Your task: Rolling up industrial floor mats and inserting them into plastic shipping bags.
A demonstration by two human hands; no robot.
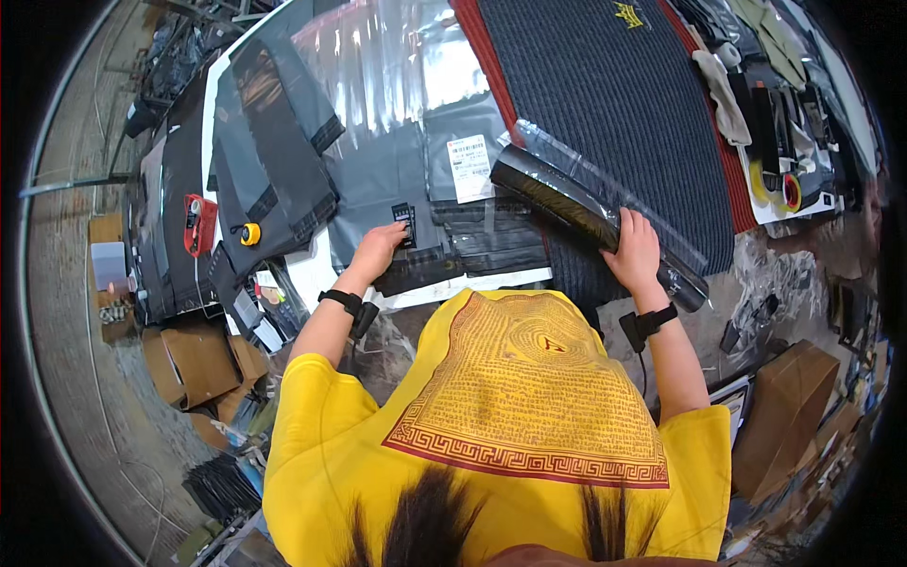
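Observation:
My right hand [634, 249] grips a long rolled black mat in a clear plastic sleeve [567, 204], which lies slanted across the edge of a dark ribbed mat with red border [605, 104]. My left hand [378, 248] rests flat on a stack of grey plastic mailer bags [444, 255], its fingers touching a small black tag [404, 221]. A white label [470, 167] sits on a grey bag just beyond. Both wrists wear black straps.
Dark folded garments with grey bands [274, 161] lie at the left, with a yellow tape measure [249, 233] and a red tape dispenser [196, 224]. Tape rolls [782, 192] sit at the far right. Cardboard boxes [203, 364] stand on the floor, and another box [784, 416] at right.

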